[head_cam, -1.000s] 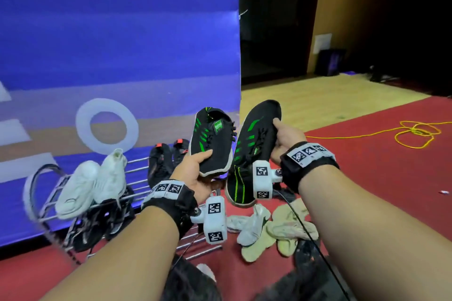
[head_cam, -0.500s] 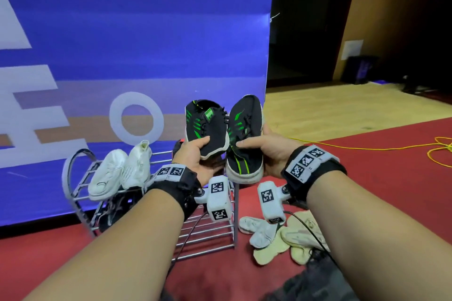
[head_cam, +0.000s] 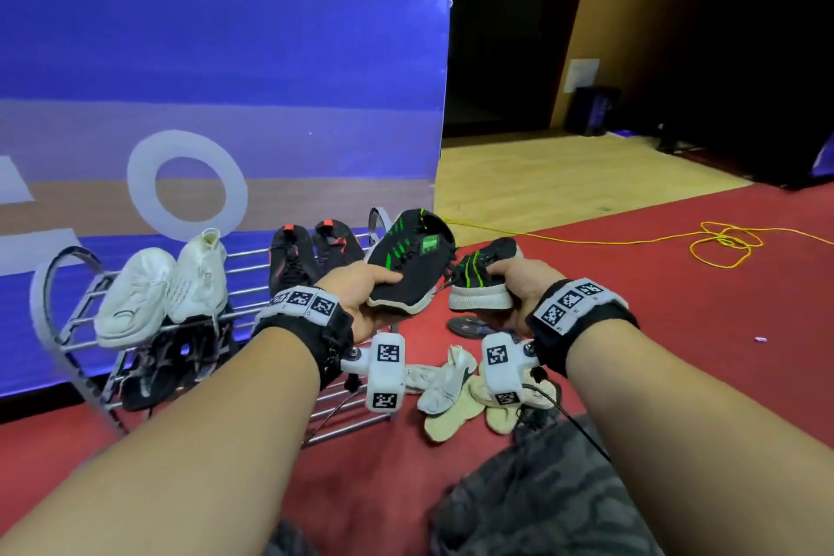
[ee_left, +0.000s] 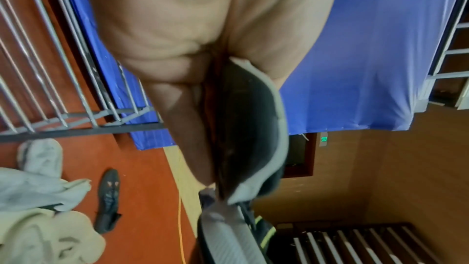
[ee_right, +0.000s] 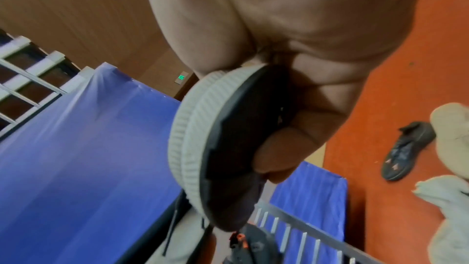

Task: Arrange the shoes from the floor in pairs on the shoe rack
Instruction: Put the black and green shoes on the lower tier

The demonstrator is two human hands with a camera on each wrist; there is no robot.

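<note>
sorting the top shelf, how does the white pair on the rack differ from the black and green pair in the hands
The white sneakers rest side by side on the shoe rack; the black and green sneakers are off it, one in the left hand, one in the right hand. The white pair is plain; the left-hand sneaker and right-hand sneaker have green stripes. Both pairs are matched lace-ups.

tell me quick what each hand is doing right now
Left hand: holding one black and green sneaker by its sole.
Right hand: holding the other black and green sneaker by its sole.
</note>
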